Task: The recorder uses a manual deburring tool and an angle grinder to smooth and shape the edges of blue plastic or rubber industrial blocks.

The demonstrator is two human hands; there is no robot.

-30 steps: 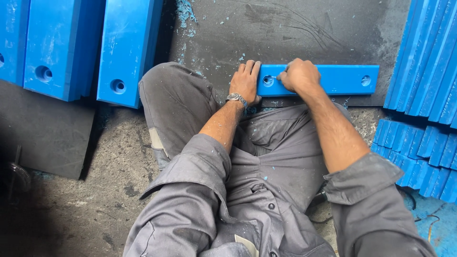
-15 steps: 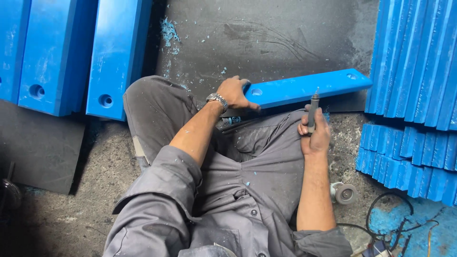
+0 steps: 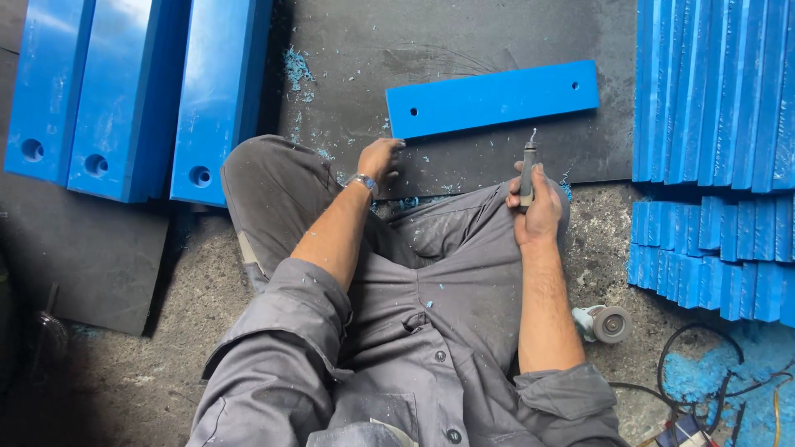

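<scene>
Concrete floor (image 3: 207,298), rough, grey and speckled, is spreading under a seated person in grey work clothes, with a dark rubbery mat (image 3: 464,50) lying flat ahead of the knees and blue shavings (image 3: 296,68) scattering over it. On that mat a flat blue plastic bar (image 3: 493,98) with a small hole near each end is lying slightly tilted — smooth, matte, square-edged. The left hand (image 3: 379,157) is resting with fingers loosely spread just below the bar's near corner, apart from it or barely touching (hard to tell). The right hand (image 3: 538,211) is wrapping closed around a slim grey hand tool (image 3: 527,170), its hooked metal tip pointing up toward the bar. Thick blue slabs (image 3: 132,99) with round holes are lying at left — thin blue strips (image 3: 716,149) are stacking on edge at right. A small grinder (image 3: 603,323) is sitting by the right elbow.
</scene>
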